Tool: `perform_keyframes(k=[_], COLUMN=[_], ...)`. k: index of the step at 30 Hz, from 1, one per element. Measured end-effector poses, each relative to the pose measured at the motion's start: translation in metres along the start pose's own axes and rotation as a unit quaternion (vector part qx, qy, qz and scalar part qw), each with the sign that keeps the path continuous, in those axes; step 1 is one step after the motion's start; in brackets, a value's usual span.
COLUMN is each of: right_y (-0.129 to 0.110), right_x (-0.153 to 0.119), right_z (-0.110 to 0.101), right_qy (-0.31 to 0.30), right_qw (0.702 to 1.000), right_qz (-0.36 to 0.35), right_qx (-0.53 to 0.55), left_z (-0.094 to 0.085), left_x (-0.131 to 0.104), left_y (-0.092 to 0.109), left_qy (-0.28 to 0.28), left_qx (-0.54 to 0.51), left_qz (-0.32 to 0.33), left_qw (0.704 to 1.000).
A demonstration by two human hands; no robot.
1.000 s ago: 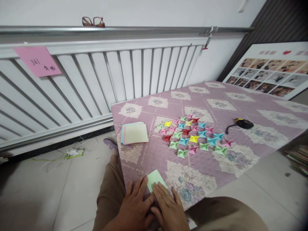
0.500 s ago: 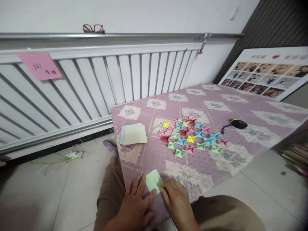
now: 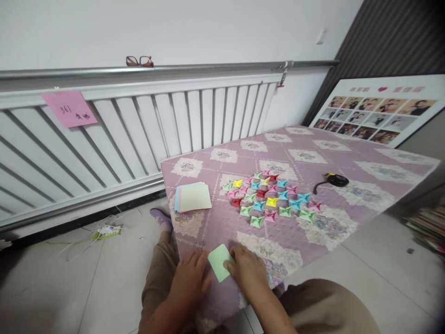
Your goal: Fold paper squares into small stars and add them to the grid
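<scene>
- Lying flat on the flowered tablecloth (image 3: 213, 232), nearer the wearer than the stack of paper (image 3: 196, 197) and slightly to its right: a small green paper (image 3: 219, 263), apparently folded.
- At its right edge, right hand (image 3: 249, 271) with fingers curled in and thumb on top, seemingly in a light pinch.
- By its left edge, left hand (image 3: 191, 278) with fingers loosely bent and a little apart, apparently around nothing; hard to tell about fingertip contact.
- To the right of the stack, small folded paper shapes (image 3: 271, 202) in rows; farther right of it, a black object (image 3: 337, 180).
- Likely very light, thin and crisp, a bit stiffer along any folds; easy to slide, crease or tear.
- Best held by opposite edges, with flat pads and gentle pressure, away from the corners.
</scene>
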State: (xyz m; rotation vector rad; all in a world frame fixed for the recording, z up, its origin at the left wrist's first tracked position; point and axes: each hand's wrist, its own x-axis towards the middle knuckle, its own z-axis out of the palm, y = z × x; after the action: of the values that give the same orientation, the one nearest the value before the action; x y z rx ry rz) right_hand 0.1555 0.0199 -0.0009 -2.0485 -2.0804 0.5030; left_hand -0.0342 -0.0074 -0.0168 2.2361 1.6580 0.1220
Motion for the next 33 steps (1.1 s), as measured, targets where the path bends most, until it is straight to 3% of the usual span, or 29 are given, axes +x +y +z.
perform_keyframes(k=[4,10,25,33], right_y=[0.000,-0.001,0.003,0.004], right_x=[0.002,0.000,-0.001,0.000], right_z=[-0.003,-0.006,-0.003,-0.001], right_qy=[-0.006,-0.005,0.007,0.014], right_qw=[1.000,1.000,0.999,0.998], right_qz=[0.000,0.001,-0.003,0.000], right_qx=[0.008,0.015,0.036,0.058], left_z=[-0.019,-0.031,-0.044,-0.038], left_x=[0.026,0.050,0.067,0.061], left_y=[0.009,0.016,0.014,0.012], left_qy=[0.025,-0.067,-0.126,-0.103], left_qx=[-0.036,-0.014,-0.008,-0.038], left_qz=[-0.026,-0.022,0.001,0.002], left_qw=[0.999,0.997,0.992,0.994])
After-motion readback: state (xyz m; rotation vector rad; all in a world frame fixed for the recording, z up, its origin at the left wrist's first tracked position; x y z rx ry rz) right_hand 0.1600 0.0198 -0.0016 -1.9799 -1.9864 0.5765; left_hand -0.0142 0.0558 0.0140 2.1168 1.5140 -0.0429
